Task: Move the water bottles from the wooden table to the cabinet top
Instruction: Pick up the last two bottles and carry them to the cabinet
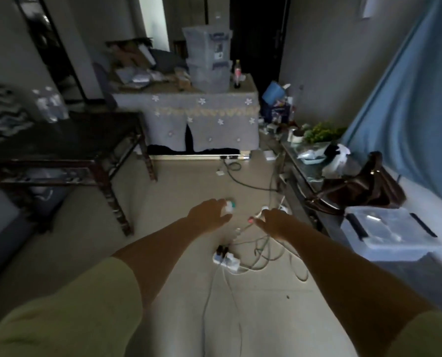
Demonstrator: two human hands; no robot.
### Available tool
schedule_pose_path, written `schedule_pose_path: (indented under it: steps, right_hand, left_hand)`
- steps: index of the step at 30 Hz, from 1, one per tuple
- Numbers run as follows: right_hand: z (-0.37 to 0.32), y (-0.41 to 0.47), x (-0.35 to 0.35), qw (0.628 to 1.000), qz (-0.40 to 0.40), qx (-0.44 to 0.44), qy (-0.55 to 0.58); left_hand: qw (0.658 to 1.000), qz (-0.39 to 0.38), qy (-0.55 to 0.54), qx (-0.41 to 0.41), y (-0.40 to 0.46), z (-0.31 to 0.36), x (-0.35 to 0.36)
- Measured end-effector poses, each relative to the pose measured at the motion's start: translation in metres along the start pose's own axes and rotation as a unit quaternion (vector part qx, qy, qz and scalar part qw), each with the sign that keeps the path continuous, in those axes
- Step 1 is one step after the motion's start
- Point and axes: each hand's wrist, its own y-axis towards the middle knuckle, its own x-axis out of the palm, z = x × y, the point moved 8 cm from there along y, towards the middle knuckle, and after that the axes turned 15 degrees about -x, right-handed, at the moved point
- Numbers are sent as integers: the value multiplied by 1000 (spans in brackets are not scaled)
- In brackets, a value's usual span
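Dim room, motion blur, wide-angle warping at edges.

Head view of a dim room, seen past two outstretched forearms in yellow-green sleeves. The left hand [209, 211] and right hand [275, 220] hang palm-down above the floor, fingers loosely spread and holding nothing. Below them a white power strip [226, 258] lies among tangled cables [266, 251]. At left stands a dark wooden table [68, 140] bearing water bottles [51, 104] near its far edge (their number is hard to tell through the blur, possibly three). Straight ahead, a cabinet draped in grey flowered cloth [201, 117] carries stacked plastic bins [208, 57]. At right, a glass-topped side table [315, 171] holds a brown bag [361, 186].
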Motion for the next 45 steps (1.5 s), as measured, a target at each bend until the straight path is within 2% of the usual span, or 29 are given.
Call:
schedule_pose_path:
  steps: [8,15,21,28,34,39,45]
  right_hand:
    - [-188,124,-18,992,-20,-124,-33]
    - [-312,205,-13,974,-45,-217,-53]
    - [-381,293,-21,961,-54,-263,-67]
    - [-430,415,-46,953,-72,-283,-81]
    - [-489,479,-48,939,-80,-319,-99]
    - [-548,533,-45,923,-103,-354,-109]
    - [-615,629,-51,931,-82,-339,-108]
  left_hand:
    - [986,40,-22,-159,-8,-196,-68]
    - [965,49,-46,-255,-12,-305,-95]
    - [947,67,-49,-309,20,-402,-114]
    - [931,69,-53,-354,84,-498,-142]
    - [915,71,-73,-390,113,-570,-153]
    - [904,79,-81,-412,135,-644,-170]
    - [902,95,-101,-409,182,-755,-199]
